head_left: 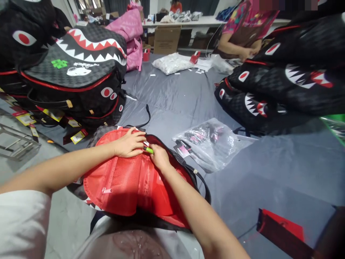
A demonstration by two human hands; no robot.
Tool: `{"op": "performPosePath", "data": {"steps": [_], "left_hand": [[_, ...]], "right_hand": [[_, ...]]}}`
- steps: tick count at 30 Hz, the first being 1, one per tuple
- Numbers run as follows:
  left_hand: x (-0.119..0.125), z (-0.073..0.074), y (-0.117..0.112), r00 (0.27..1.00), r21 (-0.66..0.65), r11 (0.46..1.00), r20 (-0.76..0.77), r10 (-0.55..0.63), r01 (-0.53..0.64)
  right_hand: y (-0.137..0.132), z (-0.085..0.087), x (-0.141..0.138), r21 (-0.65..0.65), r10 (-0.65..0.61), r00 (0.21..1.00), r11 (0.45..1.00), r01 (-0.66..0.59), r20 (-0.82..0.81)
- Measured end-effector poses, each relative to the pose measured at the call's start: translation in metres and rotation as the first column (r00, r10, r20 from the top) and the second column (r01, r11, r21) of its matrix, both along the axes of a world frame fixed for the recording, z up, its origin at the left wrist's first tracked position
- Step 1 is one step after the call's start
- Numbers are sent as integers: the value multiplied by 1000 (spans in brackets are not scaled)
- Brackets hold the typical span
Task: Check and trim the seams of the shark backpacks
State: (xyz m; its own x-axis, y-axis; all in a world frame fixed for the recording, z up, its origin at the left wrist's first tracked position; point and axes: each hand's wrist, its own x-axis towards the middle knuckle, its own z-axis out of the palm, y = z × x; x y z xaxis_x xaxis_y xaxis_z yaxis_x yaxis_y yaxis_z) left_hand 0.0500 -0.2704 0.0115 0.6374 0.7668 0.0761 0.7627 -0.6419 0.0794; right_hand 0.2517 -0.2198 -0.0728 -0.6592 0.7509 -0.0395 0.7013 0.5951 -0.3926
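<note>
A black backpack with a red lining (125, 196) lies unzipped in front of me, its flap folded over to the left. A mesh pocket with a zip (125, 176) shows on the flap. My left hand (131, 143) rests on the upper part of the flap, fingers stretched out over the lining. Inside the bag's upper edge, my right hand (159, 156) is closed around a small bright green tool (148, 149); its exact kind is not clear. A small white label (146, 143) shows between the two hands.
Stacked shark-mouth backpacks stand at left (88, 77) and right (272, 97). On the grey table cover (237, 183) lie a clear plastic bag of tags (212, 140), a white packet (172, 64) and a red-and-black object (283, 230). A co-worker (239, 36) stands across the table.
</note>
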Motion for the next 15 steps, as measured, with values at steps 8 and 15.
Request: {"op": "performPosePath", "data": {"steps": [8, 15], "left_hand": [[-2, -27, -10, 978, 32, 999, 207, 29, -37], [-4, -34, -10, 966, 31, 998, 257, 37, -47]], "right_hand": [[26, 10, -32, -53, -267, 958, 960, 273, 101], [31, 9, -35, -78, -284, 948, 952, 297, 145]]}}
